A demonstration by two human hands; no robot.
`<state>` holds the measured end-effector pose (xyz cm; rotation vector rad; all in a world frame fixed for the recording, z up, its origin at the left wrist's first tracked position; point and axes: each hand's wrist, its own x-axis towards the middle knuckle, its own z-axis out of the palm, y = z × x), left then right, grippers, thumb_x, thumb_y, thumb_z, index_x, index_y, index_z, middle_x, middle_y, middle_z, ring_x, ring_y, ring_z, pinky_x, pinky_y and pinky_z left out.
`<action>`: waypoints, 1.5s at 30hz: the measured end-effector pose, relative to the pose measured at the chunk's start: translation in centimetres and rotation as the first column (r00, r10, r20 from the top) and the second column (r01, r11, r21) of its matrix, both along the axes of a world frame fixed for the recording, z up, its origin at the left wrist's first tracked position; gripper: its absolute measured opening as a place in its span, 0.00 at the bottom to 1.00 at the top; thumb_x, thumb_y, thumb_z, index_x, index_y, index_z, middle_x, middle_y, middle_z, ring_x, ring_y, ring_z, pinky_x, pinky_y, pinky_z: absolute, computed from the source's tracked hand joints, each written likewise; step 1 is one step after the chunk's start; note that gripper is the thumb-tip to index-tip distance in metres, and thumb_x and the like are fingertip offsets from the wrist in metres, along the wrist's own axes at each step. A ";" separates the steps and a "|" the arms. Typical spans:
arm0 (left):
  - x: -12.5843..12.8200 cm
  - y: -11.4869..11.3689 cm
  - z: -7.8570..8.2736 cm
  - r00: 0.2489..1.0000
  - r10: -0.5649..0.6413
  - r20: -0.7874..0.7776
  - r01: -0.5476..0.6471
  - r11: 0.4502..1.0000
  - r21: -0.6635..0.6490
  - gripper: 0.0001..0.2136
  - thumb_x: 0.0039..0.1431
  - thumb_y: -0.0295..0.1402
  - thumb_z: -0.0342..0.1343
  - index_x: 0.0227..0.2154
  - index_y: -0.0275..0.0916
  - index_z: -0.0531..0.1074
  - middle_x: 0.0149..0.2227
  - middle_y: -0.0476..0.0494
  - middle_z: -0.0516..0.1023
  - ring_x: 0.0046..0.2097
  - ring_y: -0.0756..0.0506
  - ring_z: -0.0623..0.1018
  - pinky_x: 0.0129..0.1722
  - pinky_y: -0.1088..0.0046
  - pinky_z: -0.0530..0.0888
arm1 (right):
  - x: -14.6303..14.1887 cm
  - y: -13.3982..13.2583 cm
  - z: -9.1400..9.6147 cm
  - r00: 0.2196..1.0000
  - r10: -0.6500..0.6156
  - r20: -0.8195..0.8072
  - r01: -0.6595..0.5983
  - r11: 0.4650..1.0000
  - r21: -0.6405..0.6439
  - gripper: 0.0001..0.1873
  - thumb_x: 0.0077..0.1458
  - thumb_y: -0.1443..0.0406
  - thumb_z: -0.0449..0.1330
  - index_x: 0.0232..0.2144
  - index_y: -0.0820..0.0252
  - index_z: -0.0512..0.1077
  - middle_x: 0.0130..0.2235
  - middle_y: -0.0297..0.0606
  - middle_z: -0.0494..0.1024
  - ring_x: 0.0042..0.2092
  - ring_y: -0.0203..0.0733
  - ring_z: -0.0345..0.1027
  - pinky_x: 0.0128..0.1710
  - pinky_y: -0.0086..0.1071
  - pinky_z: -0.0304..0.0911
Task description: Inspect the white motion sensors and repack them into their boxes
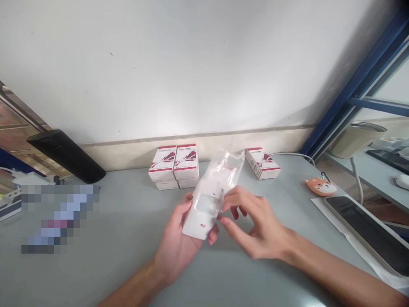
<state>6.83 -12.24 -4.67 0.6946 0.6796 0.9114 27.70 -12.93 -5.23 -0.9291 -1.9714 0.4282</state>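
My left hand is wrapped round the lower part of a white motion detector with a greyish window and a small red mark. A clear plastic bag covers the detector and stretches loosely past its far end. At the right side of the bag is my right hand, its fingers bent and the thumb apart from them. Its fingertips are at the bag's edge, and contact is hard to make out. Behind stand stacked small white-and-red boxes, with one more box to the right.
A black padded bar leans in at the back left, above a pixelated patch. At the right lie an orange animal-face case and a phone on white paper. A blue metal frame rises beyond, and a wall closes off the back.
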 end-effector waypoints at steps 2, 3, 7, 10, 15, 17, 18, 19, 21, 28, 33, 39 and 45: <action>-0.2 0.3 0.4 1.000 0.024 -0.010 -0.024 0.999 0.023 0.11 0.72 0.42 0.46 0.45 0.40 0.67 0.37 0.41 0.80 0.28 0.44 0.77 0.33 0.65 0.70 | 0.0 0.2 0.2 0.976 -0.066 -0.209 0.019 0.975 -0.220 0.10 0.70 0.58 0.58 0.37 0.52 0.64 0.33 0.32 0.74 0.29 0.36 0.65 0.29 0.31 0.63; -0.4 0.4 0.6 0.999 0.026 -0.022 -0.026 0.999 0.037 0.12 0.72 0.42 0.46 0.45 0.39 0.68 0.37 0.40 0.81 0.27 0.44 0.77 0.33 0.65 0.69 | 0.0 0.3 0.2 0.949 -0.120 -0.291 0.010 0.936 -0.352 0.13 0.71 0.55 0.57 0.36 0.53 0.62 0.31 0.30 0.73 0.28 0.35 0.64 0.28 0.31 0.62; -0.5 0.5 0.4 0.995 -0.073 -0.074 0.079 0.993 0.082 0.14 0.73 0.43 0.45 0.46 0.39 0.67 0.38 0.39 0.82 0.28 0.43 0.79 0.33 0.65 0.70 | -0.6 0.7 -0.3 0.887 -0.084 -0.454 -0.270 0.702 -0.659 0.22 0.69 0.43 0.58 0.46 0.54 0.65 0.35 0.32 0.75 0.32 0.37 0.68 0.30 0.31 0.64; -0.5 0.5 -0.5 0.979 -0.179 -0.094 0.190 0.973 0.128 0.15 0.74 0.46 0.44 0.47 0.41 0.66 0.40 0.39 0.83 0.33 0.40 0.82 0.35 0.64 0.73 | -0.9 0.8 -0.3 0.845 0.017 -0.534 -0.426 0.625 -0.654 0.25 0.70 0.42 0.56 0.48 0.56 0.67 0.31 0.31 0.74 0.30 0.37 0.69 0.31 0.31 0.62; -0.9 1.0 -1.7 0.939 -0.028 -0.341 0.128 0.953 0.273 0.16 0.75 0.51 0.49 0.51 0.46 0.69 0.51 0.43 0.83 0.53 0.39 0.81 0.51 0.63 0.74 | 0.7 1.6 0.5 0.901 0.101 -0.422 -0.346 0.754 -0.558 0.20 0.71 0.46 0.58 0.46 0.57 0.71 0.37 0.35 0.76 0.37 0.39 0.69 0.38 0.33 0.63; -1.0 1.2 -1.9 0.879 0.056 -0.474 0.144 0.915 0.376 0.16 0.74 0.50 0.52 0.53 0.46 0.71 0.56 0.43 0.81 0.58 0.39 0.78 0.56 0.64 0.73 | 2.0 2.2 0.9 0.955 0.115 -0.273 -0.244 0.831 -0.501 0.18 0.69 0.48 0.61 0.46 0.56 0.73 0.41 0.37 0.76 0.40 0.40 0.67 0.40 0.34 0.63; -1.1 1.2 -2.1 0.859 0.071 -0.507 0.171 0.893 0.416 0.16 0.74 0.50 0.53 0.54 0.46 0.72 0.58 0.42 0.79 0.60 0.39 0.77 0.59 0.63 0.72 | 2.5 2.5 1.1 0.970 0.133 -0.203 -0.216 0.856 -0.469 0.17 0.69 0.49 0.62 0.45 0.56 0.74 0.43 0.38 0.76 0.40 0.41 0.66 0.41 0.34 0.62; -1.1 1.2 -2.2 0.851 0.079 -0.519 0.191 0.873 0.448 0.17 0.74 0.48 0.54 0.56 0.46 0.72 0.60 0.42 0.78 0.62 0.38 0.76 0.61 0.62 0.72 | 3.0 2.8 1.3 0.978 0.155 -0.142 -0.203 0.872 -0.446 0.16 0.69 0.50 0.62 0.45 0.56 0.74 0.43 0.38 0.75 0.40 0.41 0.65 0.40 0.34 0.62; -1.1 1.1 -2.5 0.850 0.100 -0.517 0.199 0.848 0.491 0.17 0.75 0.46 0.53 0.60 0.46 0.70 0.64 0.41 0.75 0.66 0.37 0.73 0.64 0.60 0.70 | 3.5 3.1 1.4 0.979 0.193 -0.059 -0.199 0.882 -0.427 0.14 0.68 0.52 0.63 0.44 0.56 0.76 0.44 0.37 0.75 0.40 0.40 0.64 0.40 0.34 0.62; -0.8 0.9 -2.8 0.818 0.214 -0.535 0.169 0.799 0.578 0.26 0.73 0.45 0.56 0.69 0.48 0.61 0.70 0.38 0.68 0.66 0.37 0.72 0.66 0.57 0.70 | 3.9 3.2 0.1 0.974 0.191 0.124 -0.083 0.805 -0.587 0.24 0.65 0.53 0.66 0.60 0.50 0.70 0.42 0.35 0.78 0.37 0.42 0.66 0.39 0.36 0.64; -1.1 1.9 -3.4 0.727 0.238 -0.644 0.256 0.776 0.577 0.22 0.70 0.47 0.60 0.62 0.47 0.69 0.60 0.41 0.78 0.58 0.38 0.78 0.58 0.59 0.75 | 4.8 3.4 0.1 0.962 0.186 0.199 -0.035 0.809 -0.587 0.29 0.60 0.47 0.69 0.58 0.51 0.70 0.41 0.35 0.77 0.38 0.44 0.67 0.37 0.36 0.64; -1.5 2.1 -3.4 0.637 0.180 -0.750 0.365 0.787 0.498 0.25 0.64 0.44 0.66 0.62 0.47 0.69 0.62 0.40 0.77 0.62 0.34 0.76 0.59 0.56 0.75 | 4.3 3.5 0.6 0.934 0.266 0.238 -0.086 0.815 -0.573 0.17 0.67 0.50 0.62 0.47 0.55 0.75 0.39 0.34 0.77 0.35 0.40 0.65 0.36 0.34 0.61; -1.4 2.0 -3.1 0.746 0.179 -0.641 0.291 0.778 0.557 0.27 0.65 0.46 0.65 0.63 0.47 0.68 0.62 0.39 0.77 0.62 0.35 0.77 0.61 0.57 0.75 | 4.0 3.2 0.4 0.924 0.251 0.288 -0.061 0.840 -0.538 0.18 0.66 0.49 0.63 0.49 0.54 0.74 0.40 0.34 0.79 0.36 0.42 0.67 0.37 0.34 0.60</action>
